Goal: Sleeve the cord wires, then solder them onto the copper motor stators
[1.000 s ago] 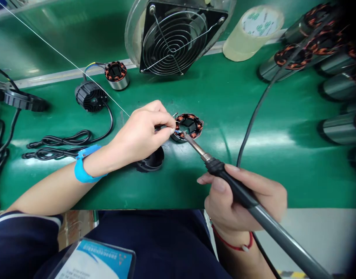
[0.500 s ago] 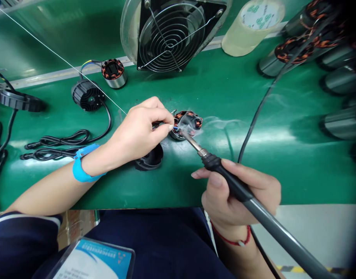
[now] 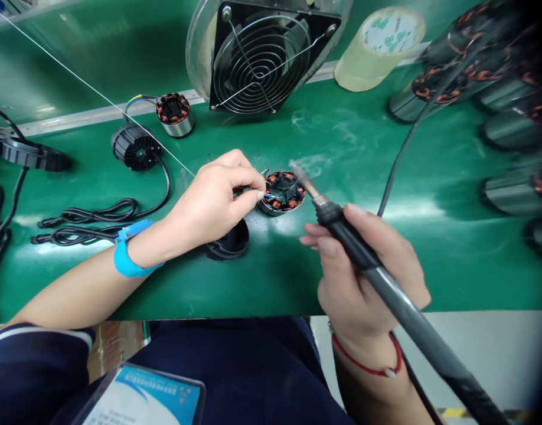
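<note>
My left hand (image 3: 224, 198) pinches a thin blue wire (image 3: 268, 195) at the left rim of a motor stator (image 3: 291, 203) wound with copper coils. The stator rests on the green bench. In my right hand (image 3: 368, 271) is a soldering iron (image 3: 348, 236), gripped like a pen, its fingers wrapped around the black grip. The iron's tip is blurred and held above the far right side of the stator, apart from the wire. Wisps of smoke drift behind it. Below my left hand sits a black round housing (image 3: 230, 242), partly covered by the hand.
A fan with a wire guard (image 3: 257, 74) stands at the back, beside a wide tape roll (image 3: 377, 53). Another stator (image 3: 176, 115) and a black housing with cable (image 3: 136, 147) lie at the left. Several stators (image 3: 434, 94) line the right. A white thread (image 3: 89, 85) crosses the upper left.
The soldering iron has lifted off the wire at the stator and moved up and right with my right hand. Smoke over the stator has thinned and drifted back. My left hand keeps its place.
</note>
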Available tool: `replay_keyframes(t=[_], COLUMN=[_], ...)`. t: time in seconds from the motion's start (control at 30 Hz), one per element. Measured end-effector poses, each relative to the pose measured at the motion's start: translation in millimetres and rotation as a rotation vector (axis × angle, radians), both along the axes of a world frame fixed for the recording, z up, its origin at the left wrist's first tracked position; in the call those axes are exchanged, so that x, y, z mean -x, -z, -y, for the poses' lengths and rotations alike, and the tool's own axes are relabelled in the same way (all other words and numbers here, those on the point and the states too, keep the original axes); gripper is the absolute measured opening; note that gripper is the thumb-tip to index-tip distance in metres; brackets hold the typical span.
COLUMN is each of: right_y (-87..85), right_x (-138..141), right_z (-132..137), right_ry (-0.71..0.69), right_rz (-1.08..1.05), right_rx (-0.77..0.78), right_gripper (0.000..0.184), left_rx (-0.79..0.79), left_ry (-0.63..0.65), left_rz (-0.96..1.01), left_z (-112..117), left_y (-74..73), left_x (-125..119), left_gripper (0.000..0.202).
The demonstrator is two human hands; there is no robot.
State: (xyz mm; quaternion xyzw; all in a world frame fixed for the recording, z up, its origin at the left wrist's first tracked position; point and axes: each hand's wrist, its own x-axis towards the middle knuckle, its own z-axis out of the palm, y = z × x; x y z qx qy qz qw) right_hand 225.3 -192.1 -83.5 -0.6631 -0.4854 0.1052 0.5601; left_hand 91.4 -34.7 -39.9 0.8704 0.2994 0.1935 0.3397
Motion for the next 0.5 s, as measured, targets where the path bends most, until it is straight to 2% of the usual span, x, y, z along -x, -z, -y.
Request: replay_keyframes(t=[0.1,0.17,0.33,0.5], right_y=[-7.4,-11.9,-16.7,-10.2], right_x=[-7.3,-14.7,-28.5,-21.2], right_z=[-13.4,-23.8,-41.7,-42.3], right_ry=[-0.031,-0.092,-0.282,-0.245], right_rz=[-0.057,-0.058,0.155,0.183], right_rx=[-0.047,-0.004,0.138,0.133], right_gripper=[0.039,0.035,0.038,0.045], left_rx=[-0.01,-0.012,-0.017,-0.003], left_ry=[0.007,0.009,0.016,0.007], left_rz=[-0.002,0.001,0.014,0.017], left_z=[-1.0,-1.5,-1.7,-1.3], left_y=[0.8,1.2,1.8,1.5], left_x=[0.6,0.9,0.8,0.9], left_gripper=[0.014,0.014,0.014,0.015])
